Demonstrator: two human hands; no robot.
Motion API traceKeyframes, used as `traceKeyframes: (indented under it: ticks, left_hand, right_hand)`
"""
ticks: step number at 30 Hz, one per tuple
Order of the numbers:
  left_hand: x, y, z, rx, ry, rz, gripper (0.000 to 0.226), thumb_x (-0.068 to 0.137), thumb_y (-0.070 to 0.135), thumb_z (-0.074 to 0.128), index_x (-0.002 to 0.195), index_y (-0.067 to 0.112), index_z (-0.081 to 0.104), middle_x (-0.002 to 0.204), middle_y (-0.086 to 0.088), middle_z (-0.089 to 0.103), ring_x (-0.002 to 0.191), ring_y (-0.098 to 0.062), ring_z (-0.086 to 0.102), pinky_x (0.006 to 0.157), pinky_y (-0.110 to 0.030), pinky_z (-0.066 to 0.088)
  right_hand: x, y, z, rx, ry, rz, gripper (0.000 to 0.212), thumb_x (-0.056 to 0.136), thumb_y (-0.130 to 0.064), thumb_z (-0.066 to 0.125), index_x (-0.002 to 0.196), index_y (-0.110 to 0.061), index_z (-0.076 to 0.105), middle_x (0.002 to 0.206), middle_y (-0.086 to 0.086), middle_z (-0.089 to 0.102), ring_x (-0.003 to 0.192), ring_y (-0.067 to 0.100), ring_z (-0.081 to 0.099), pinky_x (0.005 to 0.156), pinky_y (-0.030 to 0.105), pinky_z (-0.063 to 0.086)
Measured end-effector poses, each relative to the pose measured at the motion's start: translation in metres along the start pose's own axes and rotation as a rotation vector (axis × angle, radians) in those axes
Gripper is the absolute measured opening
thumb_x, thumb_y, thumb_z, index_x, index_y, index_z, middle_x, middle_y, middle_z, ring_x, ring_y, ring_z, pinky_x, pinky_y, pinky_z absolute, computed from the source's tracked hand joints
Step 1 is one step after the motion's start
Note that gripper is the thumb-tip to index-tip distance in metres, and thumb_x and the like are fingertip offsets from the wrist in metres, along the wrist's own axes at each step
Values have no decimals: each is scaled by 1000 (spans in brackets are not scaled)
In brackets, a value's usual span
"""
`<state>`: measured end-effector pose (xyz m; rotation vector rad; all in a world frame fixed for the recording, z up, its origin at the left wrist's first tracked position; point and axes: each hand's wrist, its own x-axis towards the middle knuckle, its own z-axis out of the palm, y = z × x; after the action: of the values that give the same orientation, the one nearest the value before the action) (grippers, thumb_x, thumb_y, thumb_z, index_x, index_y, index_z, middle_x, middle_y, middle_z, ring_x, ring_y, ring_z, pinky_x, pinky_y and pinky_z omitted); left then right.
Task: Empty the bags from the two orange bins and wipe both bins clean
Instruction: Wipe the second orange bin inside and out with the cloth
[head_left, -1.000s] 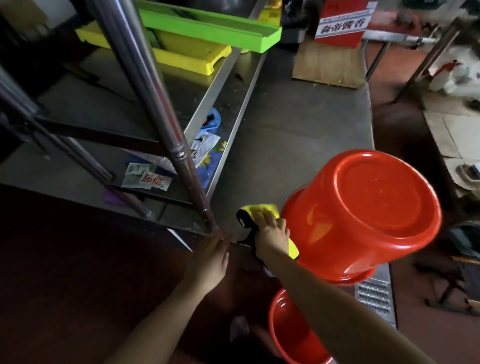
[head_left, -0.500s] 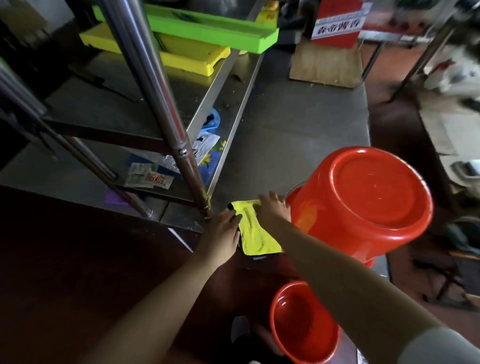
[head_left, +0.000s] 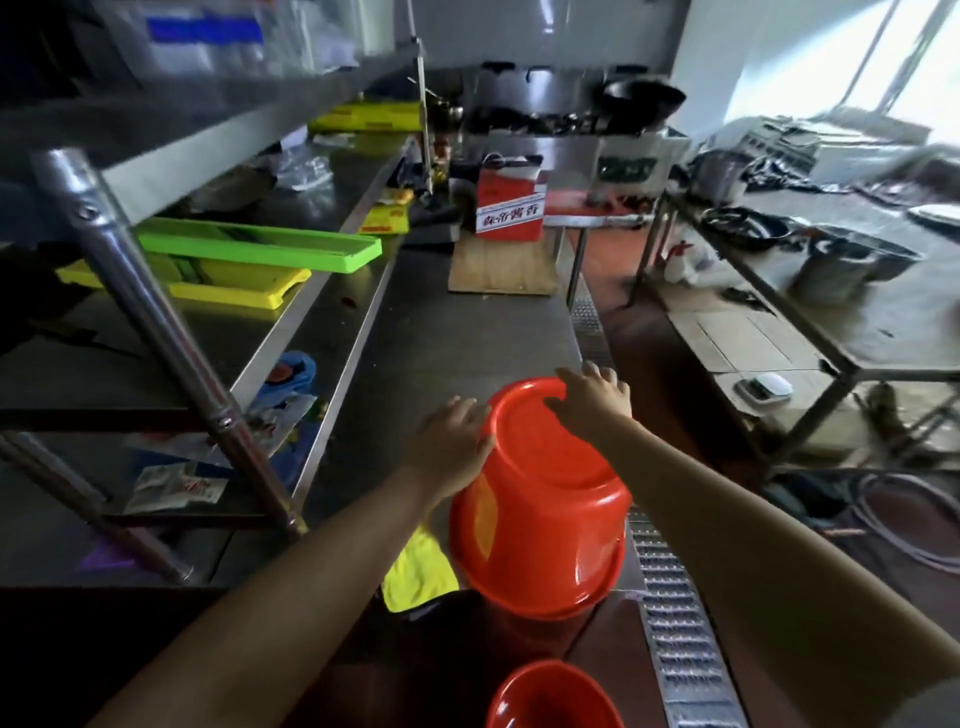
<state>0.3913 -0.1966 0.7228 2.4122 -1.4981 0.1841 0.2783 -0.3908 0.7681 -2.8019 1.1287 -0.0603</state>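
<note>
Two orange bins are seen, and the nearest one (head_left: 553, 699) shows only as an open rim at the bottom edge of the view, mouth up and below the edge of the steel surface (head_left: 457, 332); its inside is mostly cut off, so whether a bag remains in it cannot be told. Just beyond it, a yellow cloth (head_left: 418, 569) is left lying on the surface, touching the foot of the upturned bin (head_left: 540, 499), which is set mouth down and tilted slightly, its flat base facing up.

That bin is held from both sides near the base. The left hand (head_left: 449, 452) is laid against the left wall with fingers spread and only lightly bent, a pressing grip rather than a closed one. The right hand (head_left: 592, 397) is hooked over the far rim of the base, fingers curled over the edge.

Thin moulded plastic is suggested by the glossy wall, so the bin is judged light, fairly stiff but springy under a squeeze, and smooth enough to slide in a flat palm. A surer hold is judged to be had at the raised ring of the base or at the rolled lip at the mouth, where fingers can be hooked. The cloth is judged soft and limp, best pinched in a bunch.

Farther off, a wooden board (head_left: 501, 270) carrying a red box (head_left: 511, 208) is seen.
</note>
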Motion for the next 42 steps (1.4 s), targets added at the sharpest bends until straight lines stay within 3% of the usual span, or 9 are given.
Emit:
traceKeyframes:
  ticks: [7,12,16,20,25,30,37,40,42]
  left_hand:
    - [25,40,24,-145,-448,-343,99,82,75,49,155,35,-5,162,-10,-13,148,-42,3,114,-60,23]
    - [30,43,34,-382,-495,-514,123,71,69,70,153,35,-15,161,-20,3,146,-38,19,114,-52,30]
    - [28,44,40,-584,-401,-538,125,72,49,82,155,29,-10,161,-21,8,149,-32,-6,119,-49,16]
    - [21,56,36,-614,-332,-515,123,74,38,83,155,29,-9,161,-18,13,148,-34,-10,118,-46,12]
    - [19,78,9,-704,-113,-494,126,71,28,87,155,29,-6,160,-23,6,149,-33,-7,116,-43,15]
    - [-7,89,3,-794,-56,-664,90,87,70,49,156,33,6,162,-12,14,146,-31,24,118,-48,21]
    - [-41,94,15,-802,62,-766,64,97,63,29,132,13,48,132,-13,53,122,-30,52,102,-48,42]
    - [-52,98,14,-938,-52,-782,62,90,71,41,128,23,46,124,-4,59,102,-18,60,84,-36,49]
    - [-63,96,17,-1006,-201,-715,75,84,77,43,143,32,34,140,-1,49,120,-20,54,99,-41,46]
  right_hand:
    - [-30,91,14,8,-275,170,104,76,-73,67,154,-49,3,165,12,2,147,42,14,114,59,26]
    - [-27,110,33,414,-386,228,122,76,-53,80,156,-40,-11,163,22,4,140,50,31,108,59,40]
    - [-26,117,46,826,-390,184,121,79,-20,83,157,-36,-7,150,20,35,115,45,60,85,60,56]
    - [-30,120,48,979,-297,182,107,76,-22,86,155,-38,14,139,15,50,95,38,68,66,60,59]
    - [-29,126,19,1034,-96,140,107,71,-39,89,155,-25,25,142,14,52,125,34,56,95,54,53]
    - [-35,134,10,948,-63,169,81,76,-81,53,133,-24,59,132,18,53,122,33,57,104,47,48]
    - [-57,128,21,882,-114,253,66,89,-76,40,125,-22,53,127,21,54,114,34,56,97,41,47]
    - [-73,116,28,896,-196,210,69,86,-72,56,131,-20,49,128,19,58,110,32,60,94,44,52]
    - [-85,111,37,893,-260,178,82,84,-71,59,150,-28,36,150,17,43,133,34,47,109,48,41]
